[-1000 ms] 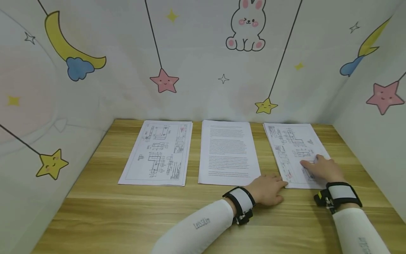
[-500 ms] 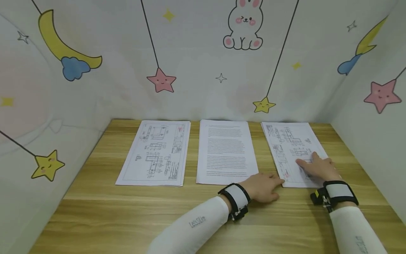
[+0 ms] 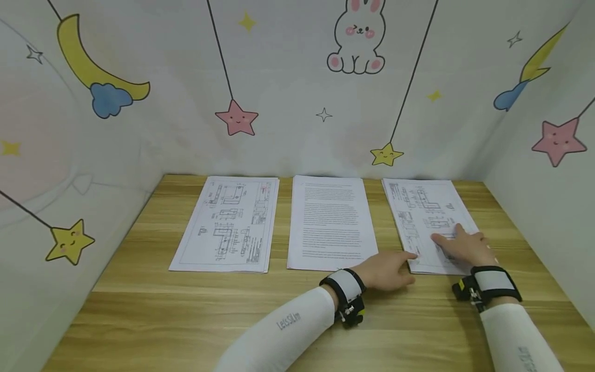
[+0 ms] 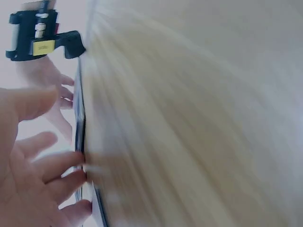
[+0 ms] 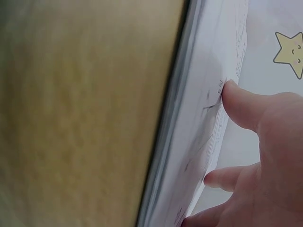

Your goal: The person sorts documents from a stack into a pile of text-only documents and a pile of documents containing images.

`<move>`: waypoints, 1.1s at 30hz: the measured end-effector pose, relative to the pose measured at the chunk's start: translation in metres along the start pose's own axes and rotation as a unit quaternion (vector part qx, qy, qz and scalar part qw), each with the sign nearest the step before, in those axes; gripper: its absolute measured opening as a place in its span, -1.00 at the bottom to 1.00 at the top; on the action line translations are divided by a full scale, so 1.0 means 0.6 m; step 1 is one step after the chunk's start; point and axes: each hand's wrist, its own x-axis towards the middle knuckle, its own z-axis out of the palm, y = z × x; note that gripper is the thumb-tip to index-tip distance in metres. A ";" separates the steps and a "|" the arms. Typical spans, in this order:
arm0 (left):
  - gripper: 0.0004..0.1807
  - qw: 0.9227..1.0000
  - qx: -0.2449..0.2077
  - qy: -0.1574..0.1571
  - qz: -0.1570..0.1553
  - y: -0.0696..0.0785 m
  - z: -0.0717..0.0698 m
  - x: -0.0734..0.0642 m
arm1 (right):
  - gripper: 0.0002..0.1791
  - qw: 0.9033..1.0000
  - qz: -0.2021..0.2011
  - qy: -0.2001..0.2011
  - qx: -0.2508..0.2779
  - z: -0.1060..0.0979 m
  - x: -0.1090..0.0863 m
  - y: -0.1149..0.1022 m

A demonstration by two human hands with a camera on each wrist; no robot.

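On the right of the table lies a stack of paper with technical drawings [image 3: 418,217], its page edges showing in the right wrist view. My right hand [image 3: 469,247] rests on its lower right part with thumb and fingers spread; in the right wrist view the thumb [image 5: 244,106] touches the top sheet. My left hand [image 3: 386,269] reaches to the stack's near left corner, its index finger extended over that corner and its thumb just short of the front edge. In the left wrist view the left fingers [image 4: 52,177] are loosely bent, apart from the thumb, and hold nothing.
A stack of printed text pages [image 3: 330,222] lies in the middle, its near right corner close to my left hand. Farther left lies another stack of drawings [image 3: 228,225]. A white patterned cloth [image 3: 297,103] encloses the wooden table [image 3: 186,320] at the back and sides.
My left hand's index finger has moved slightly up, from beside the right stack's near corner to over it. The right hand stays on the stack. The head view has shifted a little.
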 end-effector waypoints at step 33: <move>-0.59 0.809 -0.545 0.134 -0.175 0.008 0.008 0.065 | 0.06 0.999 0.003 0.031 -0.012 0.001 -0.008 -0.011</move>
